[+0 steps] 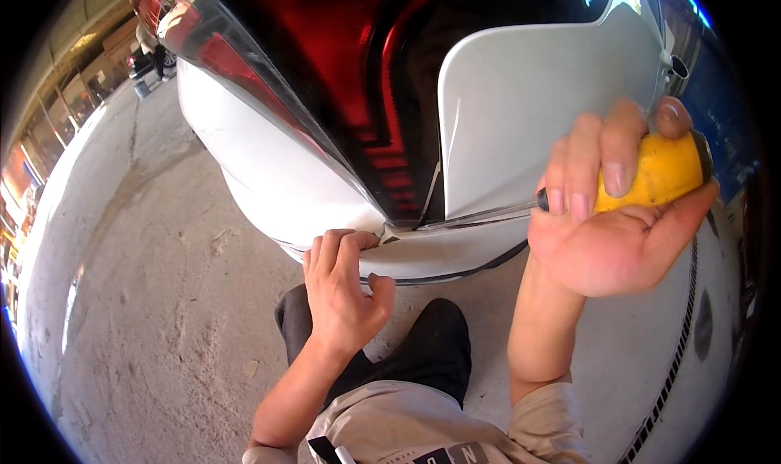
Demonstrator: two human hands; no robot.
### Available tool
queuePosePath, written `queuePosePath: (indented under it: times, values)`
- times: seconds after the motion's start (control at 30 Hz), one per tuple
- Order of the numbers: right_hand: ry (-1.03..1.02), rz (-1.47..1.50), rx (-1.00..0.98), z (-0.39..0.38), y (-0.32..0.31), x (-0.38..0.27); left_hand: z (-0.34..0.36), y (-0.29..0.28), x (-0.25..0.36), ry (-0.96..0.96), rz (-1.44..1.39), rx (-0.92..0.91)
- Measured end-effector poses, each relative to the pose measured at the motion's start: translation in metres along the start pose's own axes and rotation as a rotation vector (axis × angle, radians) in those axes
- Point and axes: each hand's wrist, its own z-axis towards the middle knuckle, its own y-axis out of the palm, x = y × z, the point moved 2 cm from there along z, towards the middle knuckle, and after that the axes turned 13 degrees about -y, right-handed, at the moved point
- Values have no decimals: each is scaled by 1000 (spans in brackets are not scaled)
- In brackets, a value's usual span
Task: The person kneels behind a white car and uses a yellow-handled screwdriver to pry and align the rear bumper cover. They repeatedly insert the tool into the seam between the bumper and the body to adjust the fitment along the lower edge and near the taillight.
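My right hand (598, 248) is closed around the yellow handle of a screwdriver (663, 171). Its long metal shaft runs left, almost level, along the seam between a car's white panel (537, 106) and its white bumper (260, 187). Near the lower corner of the red and black tail light (325, 65) the shaft meets the seam; I cannot tell how deep the tip sits. My left hand (343, 293) grips the bumper's edge just left of that corner, fingers bent over the top and thumb lower down. A small gap shows by its index finger.
Grey concrete floor (154, 301) surrounds the car, with a dark slotted drain strip (663, 399) at the right. My knees are just below the bumper. Far left, another person (150, 49) stands near a bucket (142, 88) and a dark car.
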Motion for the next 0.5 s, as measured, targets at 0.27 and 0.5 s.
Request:
queuePosePath:
  times: [0.27, 0.5]
  values:
    - [-30, -218, 39, 6, 13, 19, 0, 3, -6, 43, -26, 13]
    - [-18, -255, 65, -1, 14, 3, -1, 3, -9, 49, -45, 19]
